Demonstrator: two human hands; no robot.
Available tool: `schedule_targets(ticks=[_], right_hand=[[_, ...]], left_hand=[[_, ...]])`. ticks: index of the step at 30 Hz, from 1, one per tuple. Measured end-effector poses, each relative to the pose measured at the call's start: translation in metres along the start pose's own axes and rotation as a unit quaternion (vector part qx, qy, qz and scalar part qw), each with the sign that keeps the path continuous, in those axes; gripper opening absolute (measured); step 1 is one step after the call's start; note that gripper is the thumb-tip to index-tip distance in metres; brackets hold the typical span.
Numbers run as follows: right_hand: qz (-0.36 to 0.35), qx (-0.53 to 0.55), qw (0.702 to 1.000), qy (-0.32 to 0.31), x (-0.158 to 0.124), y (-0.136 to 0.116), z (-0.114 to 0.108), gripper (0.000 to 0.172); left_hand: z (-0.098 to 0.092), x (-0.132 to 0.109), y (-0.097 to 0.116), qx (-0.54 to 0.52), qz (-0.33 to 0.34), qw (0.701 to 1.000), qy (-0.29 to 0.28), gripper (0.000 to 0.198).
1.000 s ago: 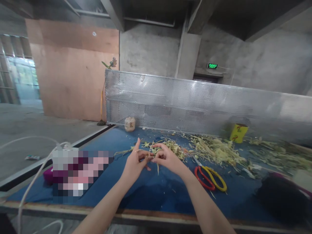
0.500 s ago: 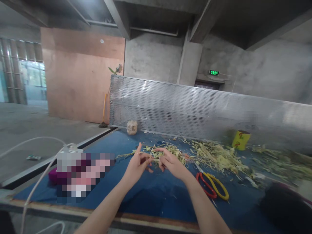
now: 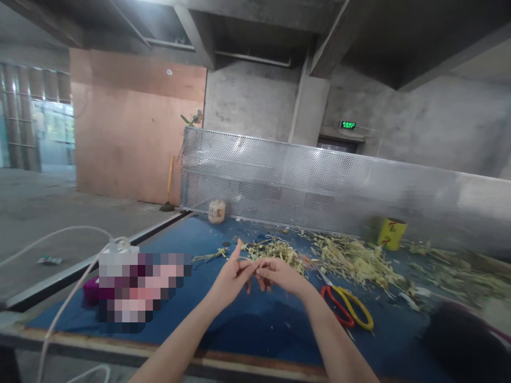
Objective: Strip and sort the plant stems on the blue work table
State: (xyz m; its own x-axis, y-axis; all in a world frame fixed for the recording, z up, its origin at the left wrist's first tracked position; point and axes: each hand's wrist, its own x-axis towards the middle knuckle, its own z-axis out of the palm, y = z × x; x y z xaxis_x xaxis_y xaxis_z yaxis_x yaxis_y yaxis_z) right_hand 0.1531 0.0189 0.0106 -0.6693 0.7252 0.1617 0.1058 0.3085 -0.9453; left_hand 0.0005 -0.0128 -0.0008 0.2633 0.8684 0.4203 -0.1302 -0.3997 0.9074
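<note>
My left hand [image 3: 231,277] and my right hand [image 3: 279,275] meet above the blue table, fingertips touching. The left thumb points up while its other fingers curl inward in a pinch. A thin pale plant strand [image 3: 244,259] runs by the left fingers towards the right fingertips. The right hand is closed, pinching at the same spot; how much of the strand lies inside the fingers is hidden. Just behind the hands is a pile of pale yellow-green dried plant stems [image 3: 279,249]. A small sprig [image 3: 209,257] lies left of them.
Scissors [image 3: 347,306] with red and yellow handles lie right of my right forearm. A larger heap of stems [image 3: 355,255] and a yellow can [image 3: 392,234] stand beyond. A wrapped roll [image 3: 216,211] sits by the perforated metal screen [image 3: 255,170]. A white cable [image 3: 75,290] crosses the left.
My right hand has moved left, closing the small gap between the hands, and its extended index finger has curled in. The view has shifted slightly.
</note>
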Motion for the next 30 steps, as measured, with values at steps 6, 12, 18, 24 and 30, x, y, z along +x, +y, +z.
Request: schedule_targets(ticks=[6, 12, 18, 24, 30], right_hand=[[0.0, -0.008, 1.0, 0.019, 0.006, 0.009, 0.001, 0.031], [-0.01, -0.015, 0.998, 0.052, 0.009, 0.009, 0.006, 0.034], [0.018, -0.009, 0.997, 0.07, 0.01, 0.012, 0.007, 0.039], [-0.004, -0.015, 0.997, 0.071, 0.011, 0.013, 0.01, 0.029], [-0.018, -0.013, 0.998, 0.064, 0.011, 0.012, 0.012, 0.028]], left_hand=[[-0.002, -0.003, 0.002, 0.019, -0.016, 0.998, 0.055, 0.089], [-0.004, -0.006, 0.003, 0.052, -0.003, 0.996, 0.07, 0.09], [-0.006, -0.005, 0.0, 0.077, 0.012, 0.99, 0.121, 0.091], [-0.008, -0.004, 0.001, 0.051, 0.009, 0.987, 0.153, 0.094], [-0.01, -0.005, 0.003, 0.007, 0.037, 0.982, 0.183, 0.087]])
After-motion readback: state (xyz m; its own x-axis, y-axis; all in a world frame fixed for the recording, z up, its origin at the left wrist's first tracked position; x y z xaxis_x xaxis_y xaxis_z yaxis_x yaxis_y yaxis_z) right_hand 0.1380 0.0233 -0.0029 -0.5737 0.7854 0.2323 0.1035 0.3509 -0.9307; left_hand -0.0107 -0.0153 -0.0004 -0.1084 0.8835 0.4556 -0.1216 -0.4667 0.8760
